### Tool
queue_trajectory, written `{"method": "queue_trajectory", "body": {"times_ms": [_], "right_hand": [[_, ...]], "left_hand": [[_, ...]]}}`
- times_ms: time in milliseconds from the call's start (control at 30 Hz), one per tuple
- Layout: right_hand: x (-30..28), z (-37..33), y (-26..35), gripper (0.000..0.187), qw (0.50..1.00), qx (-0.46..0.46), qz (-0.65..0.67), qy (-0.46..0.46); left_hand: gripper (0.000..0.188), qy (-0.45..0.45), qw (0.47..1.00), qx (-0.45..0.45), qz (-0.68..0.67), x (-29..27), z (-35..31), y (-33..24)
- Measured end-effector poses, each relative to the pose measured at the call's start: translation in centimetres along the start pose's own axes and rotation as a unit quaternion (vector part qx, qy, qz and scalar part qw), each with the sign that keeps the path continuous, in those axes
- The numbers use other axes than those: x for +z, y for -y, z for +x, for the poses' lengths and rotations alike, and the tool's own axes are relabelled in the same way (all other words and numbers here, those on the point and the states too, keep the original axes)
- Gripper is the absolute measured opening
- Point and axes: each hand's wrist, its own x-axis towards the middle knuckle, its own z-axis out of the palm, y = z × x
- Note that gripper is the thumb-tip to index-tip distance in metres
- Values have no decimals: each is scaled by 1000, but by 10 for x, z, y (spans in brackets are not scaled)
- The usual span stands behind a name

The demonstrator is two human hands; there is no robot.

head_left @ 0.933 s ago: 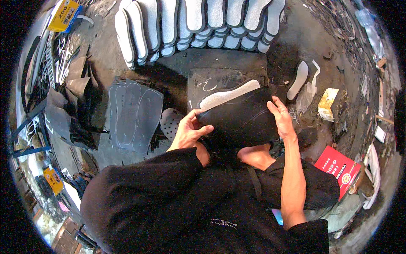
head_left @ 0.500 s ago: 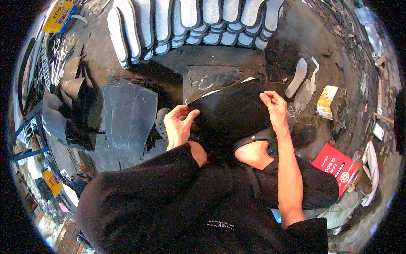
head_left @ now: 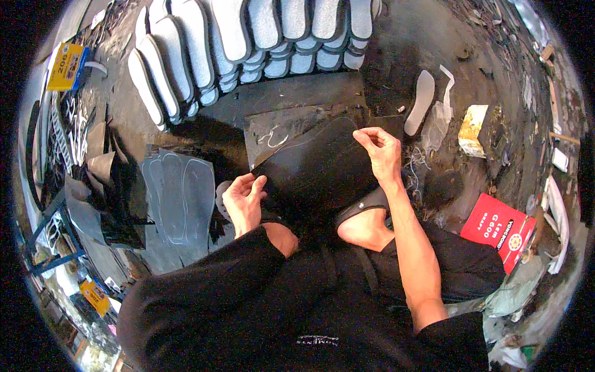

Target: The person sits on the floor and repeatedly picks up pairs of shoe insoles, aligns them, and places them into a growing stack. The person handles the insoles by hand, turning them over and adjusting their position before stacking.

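A black sheet (head_left: pixel 313 164) is spread between my two hands, above and between my feet. My left hand (head_left: pixel 243 203) pinches its left corner between thumb and fingers. At the upper right my right hand (head_left: pixel 380 150) grips its edge in a similar pinch. A faint curved outline shows on the sheet near its far edge. Beneath its far left side lies a dark flat piece (head_left: pixel 266 133) with white scraps on it. To the left, a grey sheet (head_left: pixel 180 201) carries white-drawn sole-shaped outlines.
Rows of stacked light-topped insoles (head_left: pixel 232 31) stand at the far side. A single insole (head_left: pixel 419 102) and a yellow-and-white block (head_left: pixel 473 130) lie to the right. A red box (head_left: pixel 499 229) is beside my right knee. Cut scraps (head_left: pixel 99 161) pile at the left.
The sheet and both hands appear slightly further left. A white strip along the sheet's far edge no longer shows, and its surface outline is now visible. The whole view has shifted. Both hands keep their grip.
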Motion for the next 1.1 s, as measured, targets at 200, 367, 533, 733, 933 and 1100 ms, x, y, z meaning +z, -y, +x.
{"method": "queue_trajectory", "body": {"times_ms": [200,367,533,733,933,1100], "right_hand": [[2,8,-1,25,999,-22,-41,-17],[1,10,3,25,999,-14,-34,-18],[0,11,4,25,999,-12,-37,-17],[-2,10,4,22,1000,-13,-19,-16],[-2,12,3,24,1000,2,5,-15],[1,12,-1,22,1000,-6,-9,-24]], "left_hand": [[43,-12,1000,-1,-14,4,1,-2],[40,-9,1000,0,-11,6,2,-4],[44,-17,1000,-5,-1,8,3,-4],[45,-7,999,-25,31,7,5,-10],[42,-6,999,-24,27,6,6,-8],[41,-8,1000,-23,18,8,6,-9]]}}
